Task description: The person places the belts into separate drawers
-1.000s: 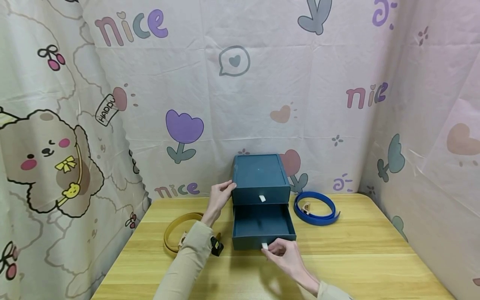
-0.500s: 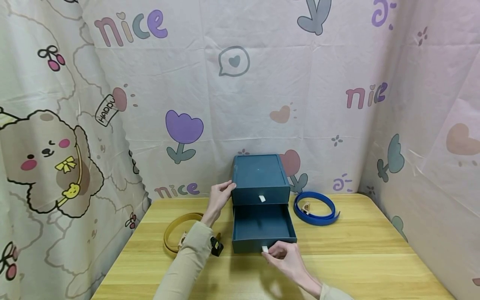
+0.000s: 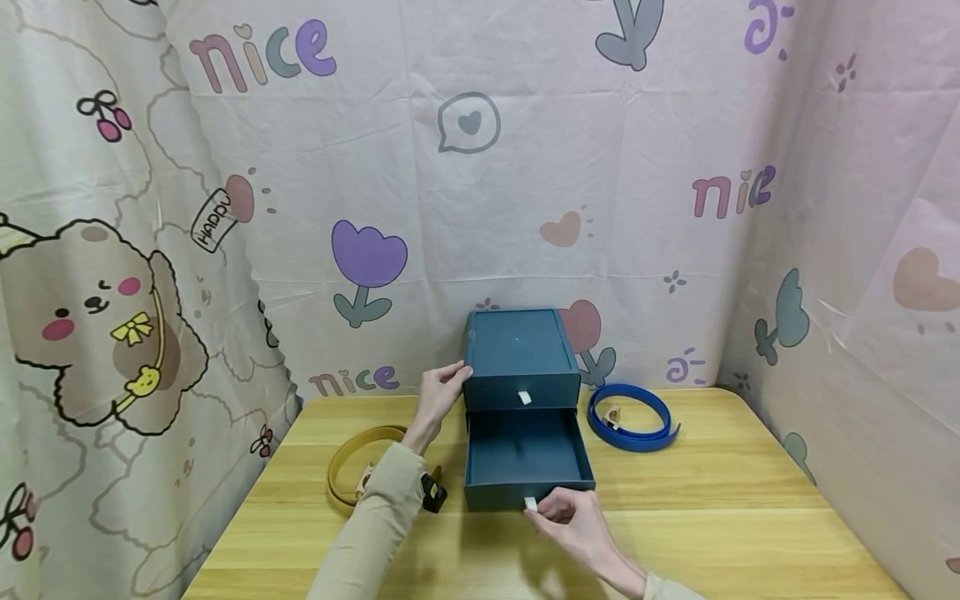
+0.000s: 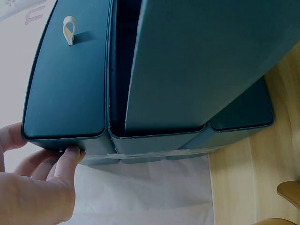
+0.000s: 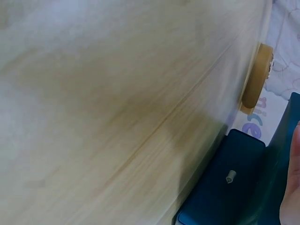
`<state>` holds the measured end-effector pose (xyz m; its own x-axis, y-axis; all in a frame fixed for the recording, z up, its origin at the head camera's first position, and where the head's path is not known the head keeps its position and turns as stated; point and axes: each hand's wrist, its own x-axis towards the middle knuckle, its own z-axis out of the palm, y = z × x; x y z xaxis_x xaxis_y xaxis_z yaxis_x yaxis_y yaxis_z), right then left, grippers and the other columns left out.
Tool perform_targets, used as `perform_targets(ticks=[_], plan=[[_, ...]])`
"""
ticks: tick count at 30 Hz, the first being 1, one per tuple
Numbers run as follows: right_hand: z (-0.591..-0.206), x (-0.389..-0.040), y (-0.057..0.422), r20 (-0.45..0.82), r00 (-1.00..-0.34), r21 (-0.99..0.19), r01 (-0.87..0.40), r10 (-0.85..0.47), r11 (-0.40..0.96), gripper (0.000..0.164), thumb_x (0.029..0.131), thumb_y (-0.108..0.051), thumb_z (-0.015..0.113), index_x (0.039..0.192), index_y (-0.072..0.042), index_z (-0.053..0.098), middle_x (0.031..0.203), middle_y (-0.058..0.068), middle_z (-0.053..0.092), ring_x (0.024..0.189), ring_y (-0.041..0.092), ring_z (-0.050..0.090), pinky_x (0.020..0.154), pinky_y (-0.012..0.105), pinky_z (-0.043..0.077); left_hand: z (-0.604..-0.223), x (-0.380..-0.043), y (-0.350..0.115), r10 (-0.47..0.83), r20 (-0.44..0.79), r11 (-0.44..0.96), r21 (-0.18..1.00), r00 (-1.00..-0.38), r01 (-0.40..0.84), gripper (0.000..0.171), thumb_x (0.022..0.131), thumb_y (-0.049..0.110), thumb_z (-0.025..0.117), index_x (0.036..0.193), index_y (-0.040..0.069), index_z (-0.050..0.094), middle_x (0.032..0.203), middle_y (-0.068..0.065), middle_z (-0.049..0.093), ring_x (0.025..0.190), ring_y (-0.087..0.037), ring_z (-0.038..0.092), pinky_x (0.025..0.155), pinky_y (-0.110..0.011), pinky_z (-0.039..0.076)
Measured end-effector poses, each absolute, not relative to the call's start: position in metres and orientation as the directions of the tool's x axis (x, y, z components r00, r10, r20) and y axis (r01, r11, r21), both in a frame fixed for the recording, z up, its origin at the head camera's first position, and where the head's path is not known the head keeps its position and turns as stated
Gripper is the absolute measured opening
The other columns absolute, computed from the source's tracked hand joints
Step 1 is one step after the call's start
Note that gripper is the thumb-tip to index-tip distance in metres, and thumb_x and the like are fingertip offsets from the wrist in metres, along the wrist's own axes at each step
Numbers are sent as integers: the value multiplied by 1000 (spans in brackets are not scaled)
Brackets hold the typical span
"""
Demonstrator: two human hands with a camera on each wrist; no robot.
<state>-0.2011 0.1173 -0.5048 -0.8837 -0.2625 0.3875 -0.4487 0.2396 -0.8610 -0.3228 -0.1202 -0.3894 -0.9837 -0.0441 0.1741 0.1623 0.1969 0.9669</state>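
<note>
A dark teal drawer box stands at the back of the wooden table, its middle drawer pulled out with nothing seen inside. My right hand pinches the white ribbon pull tab on that drawer's front. At the box's upper left corner, my left hand grips the edge, fingers against the side and top. The top drawer and bottom drawer are closed. Only a sliver of the right hand enters the right wrist view, so its pinch is hidden there.
A coiled blue belt with a gold buckle lies right of the box. Left of it, a coiled mustard belt is partly behind my left forearm, beside a small black item. A printed cloth hangs behind the table.
The middle drawer has slid slightly farther out toward me, with my right hand drawing back on its tab. The left hand stays on the box corner.
</note>
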Motion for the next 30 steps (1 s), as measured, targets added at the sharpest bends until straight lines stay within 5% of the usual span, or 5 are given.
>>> perform_targets(ticks=[9,30], plan=[[-505,-198,118,412,-867,-847,-478,-281,232,11,87,-16,78,79,-10,73,70,16,75,58,-3,66,55,25,58,-390,-323,-121,-44,183,207,963,-982,170,45,100,26,61,138,1,60,143,-20,59,129,-34,59,105,-45,51],[-507,-188,121,507,-792,-801,-579,-340,153,7,87,-8,78,81,-8,74,68,15,74,56,1,68,50,21,55,-389,-322,-120,-48,170,199,967,-984,158,44,100,25,62,137,2,61,142,-19,60,128,-33,59,105,-45,51]])
